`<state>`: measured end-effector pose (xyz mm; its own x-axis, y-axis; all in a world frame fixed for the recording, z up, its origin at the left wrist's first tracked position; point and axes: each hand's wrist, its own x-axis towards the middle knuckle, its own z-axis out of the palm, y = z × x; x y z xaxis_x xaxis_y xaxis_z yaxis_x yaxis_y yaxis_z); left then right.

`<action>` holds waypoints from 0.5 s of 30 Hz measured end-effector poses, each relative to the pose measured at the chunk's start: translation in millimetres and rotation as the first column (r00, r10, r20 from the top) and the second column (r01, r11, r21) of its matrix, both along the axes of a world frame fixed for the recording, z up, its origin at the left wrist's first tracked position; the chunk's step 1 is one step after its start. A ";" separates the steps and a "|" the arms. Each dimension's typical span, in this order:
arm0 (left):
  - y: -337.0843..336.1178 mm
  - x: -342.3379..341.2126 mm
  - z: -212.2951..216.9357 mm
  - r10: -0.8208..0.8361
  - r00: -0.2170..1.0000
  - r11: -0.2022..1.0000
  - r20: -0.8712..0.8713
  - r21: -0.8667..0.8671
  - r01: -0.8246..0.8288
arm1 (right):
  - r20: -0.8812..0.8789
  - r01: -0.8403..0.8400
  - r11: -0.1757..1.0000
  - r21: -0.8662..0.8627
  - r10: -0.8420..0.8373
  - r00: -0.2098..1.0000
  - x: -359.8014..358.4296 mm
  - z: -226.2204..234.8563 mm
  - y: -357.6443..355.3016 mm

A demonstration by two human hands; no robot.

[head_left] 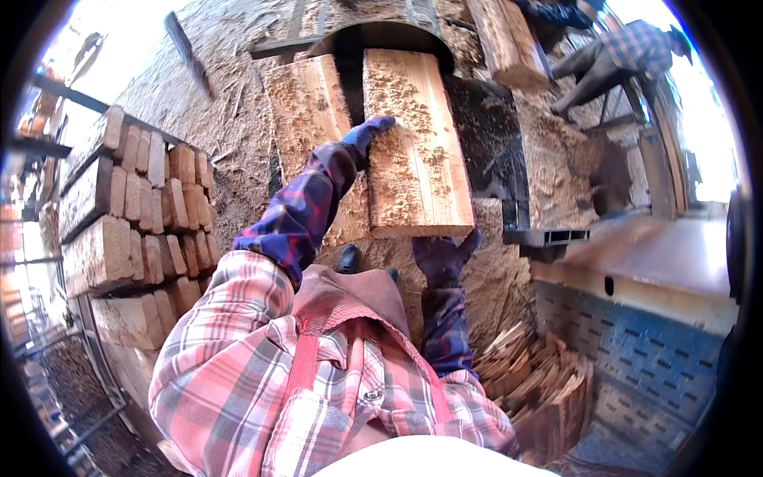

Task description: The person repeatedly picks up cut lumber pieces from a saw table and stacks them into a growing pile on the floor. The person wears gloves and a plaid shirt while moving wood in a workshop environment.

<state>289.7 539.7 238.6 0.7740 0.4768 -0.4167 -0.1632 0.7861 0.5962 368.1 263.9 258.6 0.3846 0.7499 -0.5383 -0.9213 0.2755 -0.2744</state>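
A thick sawn plank (417, 151), dusted with clumps of sawdust, points away from me in the middle of the view. My left hand (369, 135), in a blue glove, grips its left edge about halfway along, fingers lying toward the wood. At the near end, my right hand (445, 256) in a dark purple-blue glove holds the plank from below; its thumb shows at the right corner, while the other fingers are partly hidden. Just left lies a second sawdust-covered plank (306, 107), partly behind my left forearm. The far ends of both reach a dark rounded machine part (385, 36).
Stacked lumber (143, 215) stands on a rack at left. Wood offcuts (524, 374) fill a container at lower right, beside a blue perforated metal panel (628, 342). A large timber (509, 44) lies at the far right. Another person (628, 60) bends there. Sawdust covers the ground (230, 87).
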 end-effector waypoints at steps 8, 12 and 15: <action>3.0 -69.9 39.1 0.136 0.969 0.840 -0.207 0.542 -0.002 | 0.348 -0.448 0.866 -0.223 0.500 0.793 21.3 32.8 59.9; -28.1 -125.3 109.9 0.364 0.900 0.847 -0.238 0.486 -0.215 | 0.500 -0.570 0.822 -0.017 0.501 0.707 -16.1 42.4 90.8; -14.4 -160.4 52.5 0.749 0.586 0.301 -0.309 0.947 0.115 | 0.912 -0.415 0.843 -0.342 0.404 0.068 -14.5 20.3 94.5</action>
